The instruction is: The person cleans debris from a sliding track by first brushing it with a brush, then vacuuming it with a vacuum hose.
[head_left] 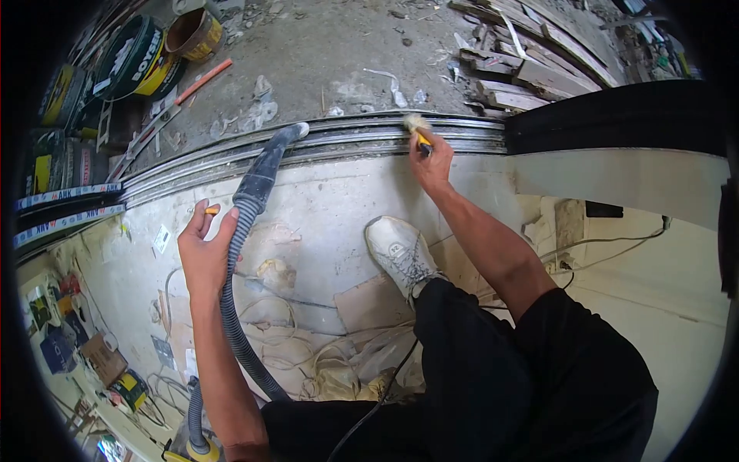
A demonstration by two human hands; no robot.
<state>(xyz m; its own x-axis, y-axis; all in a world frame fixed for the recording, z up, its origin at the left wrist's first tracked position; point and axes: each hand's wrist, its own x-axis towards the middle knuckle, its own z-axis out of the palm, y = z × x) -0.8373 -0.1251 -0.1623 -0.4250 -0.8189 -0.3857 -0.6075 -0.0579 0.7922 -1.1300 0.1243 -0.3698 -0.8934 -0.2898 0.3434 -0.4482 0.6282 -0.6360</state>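
Observation:
My left hand (pixel 205 250) is closed round the grey ribbed vacuum hose (pixel 235 316), partly hidden behind it. An orange-tipped stub like a cigarette (pixel 212 210) sticks out between its fingers. The dark vacuum nozzle (pixel 265 165) slants up and right, its pale end over the metal sliding-door track (pixel 346 135). My right hand (pixel 433 163) grips a paintbrush (pixel 423 142) with a yellow and black handle. Its light bristles are at the far rails of the track, to the right of the nozzle.
Beyond the track are paint buckets (pixel 138 58), a rusty-looking pot (pixel 194 35), an orange stick (pixel 203 82) and stacked wood strips (pixel 539 54). A black panel (pixel 616 115) stands at the right. My white shoe (pixel 399 250) is on the floor, with cables (pixel 327 358) behind it.

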